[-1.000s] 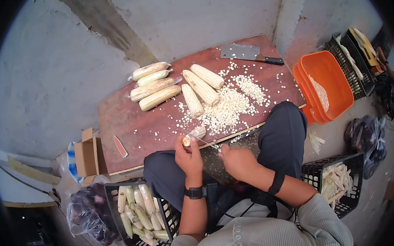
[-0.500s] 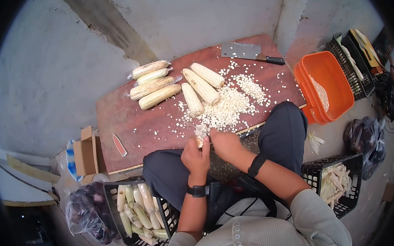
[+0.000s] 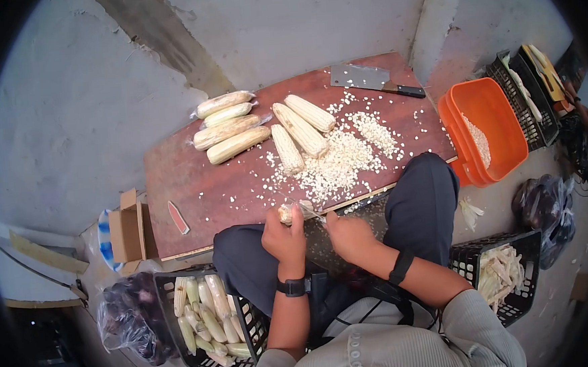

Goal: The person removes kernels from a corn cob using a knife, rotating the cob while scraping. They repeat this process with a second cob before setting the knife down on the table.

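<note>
My left hand [image 3: 283, 239] is closed around a corn cob [image 3: 285, 215], whose pale end pokes out past the fingers. My right hand [image 3: 351, 238] grips a small knife; its thin blade [image 3: 315, 213] points up and left toward the cob, the handle hidden in my fist. Both hands are over my lap, at the near edge of the reddish board [image 3: 172, 171]. Just beyond them lies a spread heap of loose white corn kernels [image 3: 337, 167]. Three bare corn ears [image 3: 300, 129] rest against that heap.
Several wrapped corn ears [image 3: 238, 145] lie at the board's far left. A cleaver [image 3: 361, 76] is at the back, a red-and-white pointed piece [image 3: 178, 217] at left. An orange bin [image 3: 490, 171] holds kernels. Crates with corn ears [image 3: 211, 316] and stripped cobs [image 3: 500, 275] flank me.
My hands have drawn apart: the left moved slightly left with the cob, the right went right and down. The knife blade between them now shows more plainly.
</note>
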`<state>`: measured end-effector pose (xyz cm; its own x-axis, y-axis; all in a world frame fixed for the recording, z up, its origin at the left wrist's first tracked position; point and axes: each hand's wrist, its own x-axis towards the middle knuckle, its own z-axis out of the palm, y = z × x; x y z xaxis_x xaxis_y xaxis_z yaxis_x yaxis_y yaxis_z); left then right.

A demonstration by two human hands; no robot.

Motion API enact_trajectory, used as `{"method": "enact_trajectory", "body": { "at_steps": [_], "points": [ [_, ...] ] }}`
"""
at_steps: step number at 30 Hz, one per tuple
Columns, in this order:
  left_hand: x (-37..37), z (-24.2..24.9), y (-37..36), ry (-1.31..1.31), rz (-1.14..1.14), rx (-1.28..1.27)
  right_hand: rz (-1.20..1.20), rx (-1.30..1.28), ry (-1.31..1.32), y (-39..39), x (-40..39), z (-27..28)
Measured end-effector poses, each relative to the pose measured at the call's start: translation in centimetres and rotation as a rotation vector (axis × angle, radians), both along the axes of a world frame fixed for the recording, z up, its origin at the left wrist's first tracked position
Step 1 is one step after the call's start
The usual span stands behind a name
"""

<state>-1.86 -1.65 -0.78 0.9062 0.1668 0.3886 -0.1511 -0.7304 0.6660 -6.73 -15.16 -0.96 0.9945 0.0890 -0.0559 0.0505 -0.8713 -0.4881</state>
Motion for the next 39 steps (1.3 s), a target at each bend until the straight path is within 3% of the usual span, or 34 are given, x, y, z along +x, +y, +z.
{"method": "enact_trajectory", "body": {
  "at_steps": [6,12,16,22,25,28,31,39],
  "points": [
    [0.5,0.5,-0.7,0.017,-0.061,-0.084,0.021,-0.037,0.069,-0.2,1.2,-0.4],
    [-0.3,0.6,-0.6,0.007,-0.192,0.016,0.039,-0.001,0.028,0.2,3.9,-1.8],
    [-0.1,0.3,-0.6,0.022,-0.122,-0.074,0.056,0.041,0.061,-0.1,4.7,-3.2],
    [-0.5,-0.5,0.2,-0.053,-0.037,-0.205,-0.049,0.342,0.013,-0.7,4.0,-2.7],
    [-0.6,-0.2,0.3,-0.077,-0.026,-0.148,-0.151,0.217,0.101,-0.7,3.0,0.0],
    [-0.5,-0.3,0.3,-0.025,-0.018,-0.156,0.002,0.174,-0.028,-1.0,1.2,1.0],
    [-0.4,-0.1,0.0,-0.003,-0.011,-0.134,0.054,0.022,0.014,-1.0,-0.2,2.2],
    [-0.1,0.3,-0.3,0.098,-0.044,-0.075,0.041,-0.059,0.17,-0.6,1.1,-0.8]
  ]
}}
